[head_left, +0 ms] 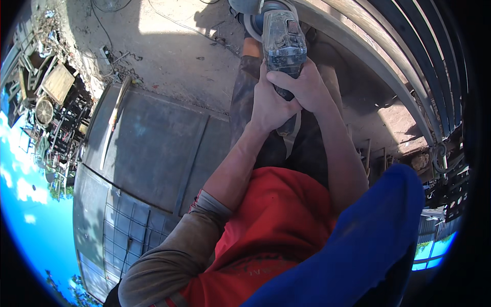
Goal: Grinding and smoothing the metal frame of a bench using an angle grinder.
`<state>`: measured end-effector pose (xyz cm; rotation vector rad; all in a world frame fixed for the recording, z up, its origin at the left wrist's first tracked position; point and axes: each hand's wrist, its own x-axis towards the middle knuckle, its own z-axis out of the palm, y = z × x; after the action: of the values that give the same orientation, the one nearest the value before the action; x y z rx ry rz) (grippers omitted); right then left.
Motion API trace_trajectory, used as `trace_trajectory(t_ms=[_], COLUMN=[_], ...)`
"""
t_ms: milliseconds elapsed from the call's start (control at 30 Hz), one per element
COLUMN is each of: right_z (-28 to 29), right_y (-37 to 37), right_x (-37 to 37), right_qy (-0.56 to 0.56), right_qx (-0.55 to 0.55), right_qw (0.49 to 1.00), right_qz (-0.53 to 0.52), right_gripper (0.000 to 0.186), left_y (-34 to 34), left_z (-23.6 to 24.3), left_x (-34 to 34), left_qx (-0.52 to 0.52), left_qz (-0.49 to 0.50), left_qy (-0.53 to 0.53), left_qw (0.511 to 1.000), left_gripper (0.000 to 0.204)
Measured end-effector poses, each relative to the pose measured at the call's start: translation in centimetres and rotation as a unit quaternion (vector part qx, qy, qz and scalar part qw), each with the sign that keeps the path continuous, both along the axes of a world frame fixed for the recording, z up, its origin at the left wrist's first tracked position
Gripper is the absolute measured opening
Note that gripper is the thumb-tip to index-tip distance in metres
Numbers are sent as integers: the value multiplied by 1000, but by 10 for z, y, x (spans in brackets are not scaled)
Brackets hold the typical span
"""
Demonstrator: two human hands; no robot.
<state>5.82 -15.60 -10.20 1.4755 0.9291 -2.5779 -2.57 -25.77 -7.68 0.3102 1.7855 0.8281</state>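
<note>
Angle grinder carried in the hands, at the top of the view, above the person's dark trousers and the bare ground. Left hand wrapped round the narrow rear body from the left; right hand closed on it from the right, thumb laid across toward the other hand. Neither palm shows a gap; the fingers underneath are hidden, so their exact hold can't be told. Both arms reach forward: likely chosen to put the grinder's disc end well away from the body, the paired hold probably there to resist twist and kick. Disc sits at the far end, left of the motor housing; whether it touches anything, can't tell. Curved metal bars sweep past on the right, clear of both hands. Dark metal panel to the left; a pale stick runs down from near its upper left corner, resting or leaning, unclear which. Thin cable trails over the ground beyond the panel's upper edge, apart from the hands. Scrap heap past the panel's left edge, seemingly piled there out of the way.
</note>
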Motion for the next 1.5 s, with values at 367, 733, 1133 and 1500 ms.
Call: trace_trajectory(t_ms=[367, 733, 1133, 1500], right_z=[2, 4, 14, -4], right_y=[2, -1, -5, -9], right_x=[2, 4, 57, 34], right_qy=[29, 1, -89, -56], right_qx=[14, 14, -11, 19], right_qw=[999, 999, 988, 994], right_qz=[-34, -35, -124, -88], right_gripper=[51, 45, 45, 48], left_y=[2, 5, 32, 17], left_z=[-3, 4, 12, 4], left_x=[1, -1, 28, 16], left_qx=[22, 29, -31, -2], left_qz=[-21, -41, -114, -81], left_qy=[13, 7, -32, -6], left_qw=[999, 999, 992, 997], left_gripper=[94, 96, 87, 89])
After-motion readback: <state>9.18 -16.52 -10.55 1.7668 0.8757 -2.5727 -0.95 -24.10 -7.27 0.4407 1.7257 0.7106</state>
